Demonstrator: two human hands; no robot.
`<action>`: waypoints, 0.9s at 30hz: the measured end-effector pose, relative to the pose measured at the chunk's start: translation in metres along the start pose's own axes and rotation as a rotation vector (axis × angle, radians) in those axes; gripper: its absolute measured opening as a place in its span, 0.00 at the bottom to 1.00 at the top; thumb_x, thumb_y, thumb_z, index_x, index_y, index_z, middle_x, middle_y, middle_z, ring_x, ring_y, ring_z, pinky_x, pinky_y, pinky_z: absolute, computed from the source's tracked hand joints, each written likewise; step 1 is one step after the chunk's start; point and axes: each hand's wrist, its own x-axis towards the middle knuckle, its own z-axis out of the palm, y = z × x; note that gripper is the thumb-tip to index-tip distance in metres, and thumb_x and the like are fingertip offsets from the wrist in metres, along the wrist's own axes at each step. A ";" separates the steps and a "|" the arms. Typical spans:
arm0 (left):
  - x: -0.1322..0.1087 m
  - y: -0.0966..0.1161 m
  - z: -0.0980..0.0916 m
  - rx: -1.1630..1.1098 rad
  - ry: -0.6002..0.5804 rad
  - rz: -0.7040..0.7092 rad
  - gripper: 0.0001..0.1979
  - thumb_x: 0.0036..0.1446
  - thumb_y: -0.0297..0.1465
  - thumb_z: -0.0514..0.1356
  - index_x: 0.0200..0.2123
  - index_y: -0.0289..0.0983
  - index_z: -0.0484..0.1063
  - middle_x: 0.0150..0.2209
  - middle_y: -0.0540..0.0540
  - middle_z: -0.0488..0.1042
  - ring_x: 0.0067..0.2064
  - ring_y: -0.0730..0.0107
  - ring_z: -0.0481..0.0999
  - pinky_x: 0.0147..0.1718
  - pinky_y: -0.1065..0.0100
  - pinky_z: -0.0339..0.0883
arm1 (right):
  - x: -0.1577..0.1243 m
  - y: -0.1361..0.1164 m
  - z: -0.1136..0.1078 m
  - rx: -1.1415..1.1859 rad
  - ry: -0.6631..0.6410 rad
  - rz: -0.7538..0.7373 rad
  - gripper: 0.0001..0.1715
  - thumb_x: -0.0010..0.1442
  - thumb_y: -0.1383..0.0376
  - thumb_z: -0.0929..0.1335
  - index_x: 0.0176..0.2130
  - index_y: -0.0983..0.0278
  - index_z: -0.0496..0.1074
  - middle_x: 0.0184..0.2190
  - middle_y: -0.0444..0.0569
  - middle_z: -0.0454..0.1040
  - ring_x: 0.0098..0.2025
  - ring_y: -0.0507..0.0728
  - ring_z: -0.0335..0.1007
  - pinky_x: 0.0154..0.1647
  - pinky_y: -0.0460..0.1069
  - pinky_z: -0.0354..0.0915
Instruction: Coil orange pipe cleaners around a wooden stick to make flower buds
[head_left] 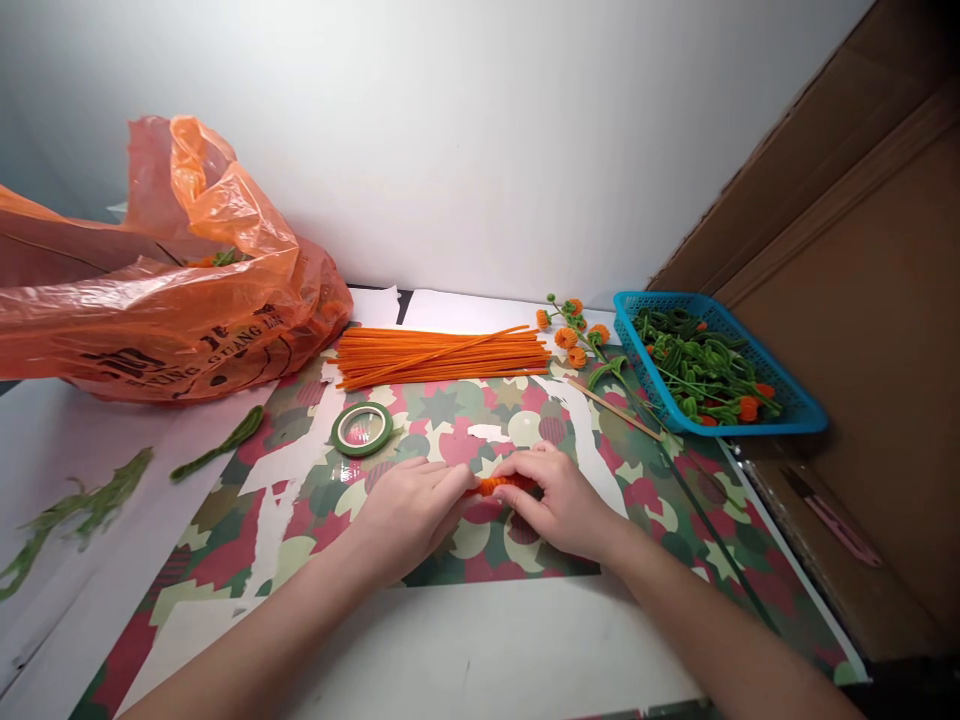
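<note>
Between my two hands is a short, coiled orange pipe cleaner (491,486), held just above the patterned sheet. My left hand (424,505) pinches its left end, fingers pressed together. On the other end, the thumb and fingers of my right hand (553,500) close round it, hiding part of it. Behind the hands lies a bundle of straight orange pipe cleaners (442,357). A roll of green tape (362,429) rests flat beyond my left hand. To the right of the bundle lies a stem of orange flowers (574,338) with green leaves.
An orange plastic bag (225,310) stands at the back left. At the right, a blue basket (799,415) holds green fuzzy pieces and orange flowers. A thin wooden stick (615,410) lies before it. A pink craft knife (840,530) lies far right. Green fuzzy leaves (219,443) lie left.
</note>
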 end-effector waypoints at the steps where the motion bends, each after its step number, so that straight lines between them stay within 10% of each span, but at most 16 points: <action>1: 0.000 0.000 0.000 0.004 -0.005 0.000 0.09 0.62 0.25 0.46 0.32 0.37 0.63 0.21 0.53 0.70 0.20 0.74 0.66 0.22 0.71 0.52 | -0.001 0.000 0.001 0.069 -0.017 0.051 0.08 0.62 0.66 0.63 0.34 0.61 0.71 0.19 0.41 0.72 0.22 0.52 0.68 0.43 0.54 0.64; 6: 0.003 0.001 -0.002 0.044 0.012 0.037 0.11 0.62 0.24 0.46 0.31 0.37 0.65 0.21 0.52 0.69 0.21 0.72 0.63 0.22 0.71 0.51 | -0.002 0.001 0.002 0.454 -0.070 0.291 0.07 0.58 0.59 0.67 0.33 0.61 0.67 0.24 0.42 0.71 0.20 0.53 0.71 0.18 0.46 0.64; 27: 0.005 0.003 -0.007 0.039 0.060 0.087 0.11 0.62 0.22 0.47 0.32 0.37 0.67 0.21 0.52 0.66 0.23 0.72 0.58 0.22 0.70 0.47 | -0.001 0.004 -0.001 0.568 -0.059 0.307 0.07 0.57 0.63 0.67 0.31 0.64 0.71 0.23 0.43 0.71 0.20 0.52 0.71 0.19 0.46 0.66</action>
